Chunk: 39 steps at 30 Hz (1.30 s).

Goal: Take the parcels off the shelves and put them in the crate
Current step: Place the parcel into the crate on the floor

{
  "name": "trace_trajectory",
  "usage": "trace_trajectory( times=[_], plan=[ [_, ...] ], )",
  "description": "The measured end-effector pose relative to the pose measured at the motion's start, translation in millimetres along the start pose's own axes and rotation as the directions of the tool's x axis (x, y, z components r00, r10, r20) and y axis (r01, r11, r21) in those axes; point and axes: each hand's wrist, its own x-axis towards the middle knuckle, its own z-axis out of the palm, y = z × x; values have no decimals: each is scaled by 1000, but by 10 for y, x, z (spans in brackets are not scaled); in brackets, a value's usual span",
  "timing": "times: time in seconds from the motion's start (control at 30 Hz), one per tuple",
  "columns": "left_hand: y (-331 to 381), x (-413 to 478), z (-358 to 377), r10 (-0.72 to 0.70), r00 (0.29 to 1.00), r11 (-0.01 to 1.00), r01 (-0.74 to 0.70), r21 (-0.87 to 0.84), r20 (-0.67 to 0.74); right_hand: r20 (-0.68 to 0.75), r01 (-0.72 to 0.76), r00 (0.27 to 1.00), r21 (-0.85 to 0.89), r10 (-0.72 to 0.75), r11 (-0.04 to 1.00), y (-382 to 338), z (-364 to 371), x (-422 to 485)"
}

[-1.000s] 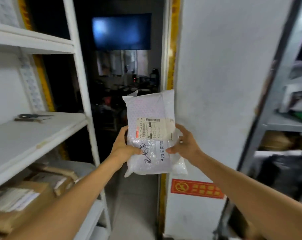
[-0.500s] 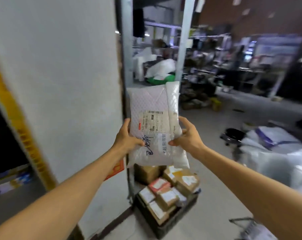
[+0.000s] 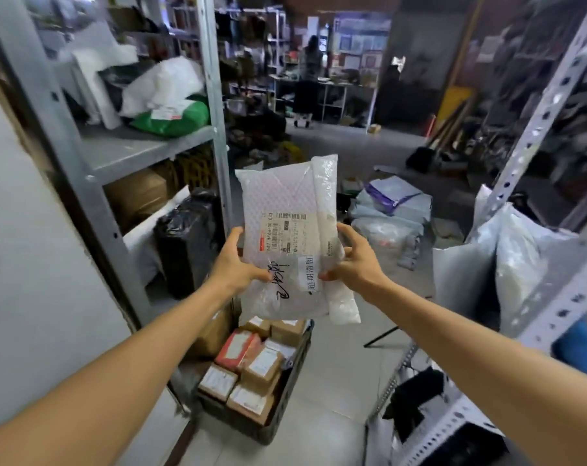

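You hold a white parcel (image 3: 285, 237) upright in both grips, in the air over the crate (image 3: 292, 381).
Your left grip (image 3: 238, 264) and right grip (image 3: 356, 260) clasp its lower sides, thumbs on the labelled face. The black crate on the floor holds small cardboard boxes (image 3: 263, 363), packed close.

Single head-worn wide-angle view, facing forward and slightly downward at arm's length: the held parcel (image 3: 285, 210) close at centre, the crate (image 3: 295, 371) on the floor (image 3: 335, 381) lower in frame, with a left shelf upright (image 3: 214, 95) and a right shelf upright (image 3: 534, 129) framing the edges.
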Motion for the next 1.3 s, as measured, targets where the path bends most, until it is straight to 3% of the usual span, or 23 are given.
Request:
trace_trajectory(
  times=[0.3, 0.63, 0.8, 0.97, 1.1, 1.3],
  plan=[
    [-829, 1186, 137, -113, 992, 993, 115, -41, 52, 79, -145, 986, -57, 149, 988, 809, 399, 1335],
    [-2267, 2066, 319, -405, 914, 903, 405, -143, 32, 188, -321, 925, -80, 331, 944, 1939, 1172, 2339],
    [-3143, 2253, 478, -585, 802, 766, 594, -246, 116, 192, -425, 865, -211, 464, 880, 2704, 1623, 2733],
    [-4169, 2188, 692, -726, 687, 639, 692, -335, 35, 226, -313, 874, -418, 431, 853, 3672, 2296, 3015],
    [-4926, 2157, 968, -808, 588, 549, 737, -395, -27, 288, -244, 864, -479, 413, 843, 4478, 2727, 3184],
    [-5709, 2121, 1474, -909, 410, 394, 787, -475, -74, 393, -158, 772, -644, 501, 748, 5460, 3138, 3402]
  ],
)
